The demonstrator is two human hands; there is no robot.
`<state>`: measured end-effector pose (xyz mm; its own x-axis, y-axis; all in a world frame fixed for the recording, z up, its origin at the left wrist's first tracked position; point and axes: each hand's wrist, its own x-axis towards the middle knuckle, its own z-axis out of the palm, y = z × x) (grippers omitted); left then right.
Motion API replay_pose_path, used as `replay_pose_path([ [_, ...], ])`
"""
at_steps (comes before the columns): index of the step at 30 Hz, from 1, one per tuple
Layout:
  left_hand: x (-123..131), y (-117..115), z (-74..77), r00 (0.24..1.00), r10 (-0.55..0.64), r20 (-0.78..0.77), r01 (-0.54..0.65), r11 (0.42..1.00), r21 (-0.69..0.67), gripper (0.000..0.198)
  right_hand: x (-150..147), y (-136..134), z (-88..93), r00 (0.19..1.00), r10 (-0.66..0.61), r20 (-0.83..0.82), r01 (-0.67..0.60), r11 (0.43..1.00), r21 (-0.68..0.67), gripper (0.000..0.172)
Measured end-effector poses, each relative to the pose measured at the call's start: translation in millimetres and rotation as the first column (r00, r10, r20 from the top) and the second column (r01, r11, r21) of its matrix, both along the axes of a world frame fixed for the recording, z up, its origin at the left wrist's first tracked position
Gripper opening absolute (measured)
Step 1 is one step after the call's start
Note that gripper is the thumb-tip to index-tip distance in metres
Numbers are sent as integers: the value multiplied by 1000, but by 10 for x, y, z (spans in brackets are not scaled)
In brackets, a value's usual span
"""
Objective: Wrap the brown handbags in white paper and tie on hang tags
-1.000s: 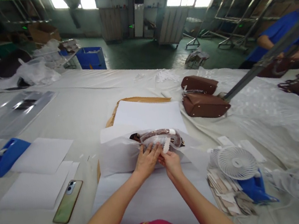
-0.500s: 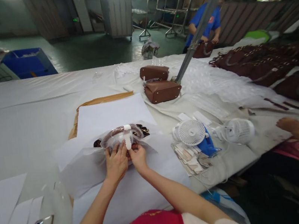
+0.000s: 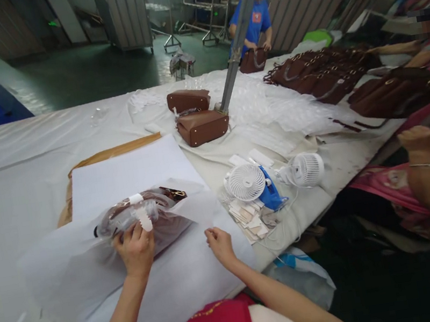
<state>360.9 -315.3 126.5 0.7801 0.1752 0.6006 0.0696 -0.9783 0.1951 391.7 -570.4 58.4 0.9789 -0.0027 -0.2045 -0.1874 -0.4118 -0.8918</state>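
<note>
A brown handbag with a gold chain lies on white paper in front of me, partly wrapped in thin translucent sheeting. Its handle is covered in clear wrap, with a white band round it. My left hand grips the bag's near side, its fingers curled beside a white scalloped strip. Apart from the bag, to its right, my right hand hovers over the paper with its fingers pinched together. Whether anything small is between those fingertips is hidden.
Right of the paper are two white fans, a blue item and a pile of cards. Two brown bags stand beyond, near a metal post. Co-workers are at the far side and right, by heaped brown bags.
My right hand has left the handbag and moved right. My left hand stays on the bag, which now lies more tilted. The view has swung to the right.
</note>
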Motion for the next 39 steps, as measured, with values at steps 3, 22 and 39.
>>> replay_pose_path([
  [3,13,6,-9,1000,19,-7,-19,999,40,24,-27,-693,-111,996,-88,-8,86,986,-140,43],
  [22,45,-102,73,991,96,-96,-83,988,129,40,1099,-2170,-460,981,131,143,9,707,-707,56],
  [39,-202,-534,419,996,41,81,-44,998,43,30,1247,-2145,-336,873,481,74,-150,411,-899,32],
])
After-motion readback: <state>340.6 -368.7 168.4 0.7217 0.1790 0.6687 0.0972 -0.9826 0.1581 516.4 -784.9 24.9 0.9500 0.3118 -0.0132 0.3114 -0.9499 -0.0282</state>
